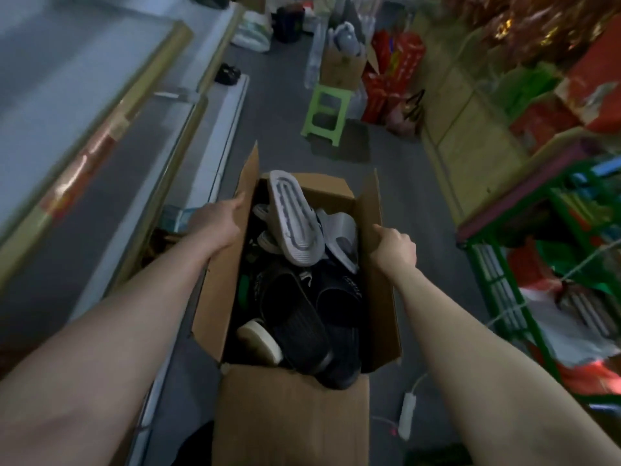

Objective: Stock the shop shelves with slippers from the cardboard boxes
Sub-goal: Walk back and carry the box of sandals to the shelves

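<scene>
Gripping the cardboard box (pixel 292 415) mid-frame with left hand (pixel 218 220) and right hand (pixel 396 246) curled on its flaps (pixel 249 176), holding it level, not spilling the top grey slipper (pixel 295 216).

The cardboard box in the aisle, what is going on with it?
A person grips the open cardboard box by its two side flaps, the left hand on the left flap, the right hand on the right one. The box is full of grey and black slippers; neither hand holds a slipper.
</scene>
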Motion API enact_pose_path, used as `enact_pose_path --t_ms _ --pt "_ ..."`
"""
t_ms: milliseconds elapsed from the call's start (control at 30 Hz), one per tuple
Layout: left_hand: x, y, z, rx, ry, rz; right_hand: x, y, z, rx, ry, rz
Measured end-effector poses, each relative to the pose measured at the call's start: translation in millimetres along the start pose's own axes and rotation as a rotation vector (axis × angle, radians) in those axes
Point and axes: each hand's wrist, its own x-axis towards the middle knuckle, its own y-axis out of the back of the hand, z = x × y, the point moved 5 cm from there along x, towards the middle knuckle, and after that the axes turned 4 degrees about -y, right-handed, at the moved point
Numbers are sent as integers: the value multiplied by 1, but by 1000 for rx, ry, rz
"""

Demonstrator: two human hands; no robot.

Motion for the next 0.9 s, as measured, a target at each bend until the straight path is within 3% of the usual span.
enact_pose_path --t_ms 200,567,900 --pt "174 25 27 -155 -5 6 184 35 -53 -55 30 22" --pt "515 62 88 -12 -43 -11 502 68 -137 19 -53 7" --pt "792 52 171 34 -6 -58 794 93 -160 7 -54 -27"
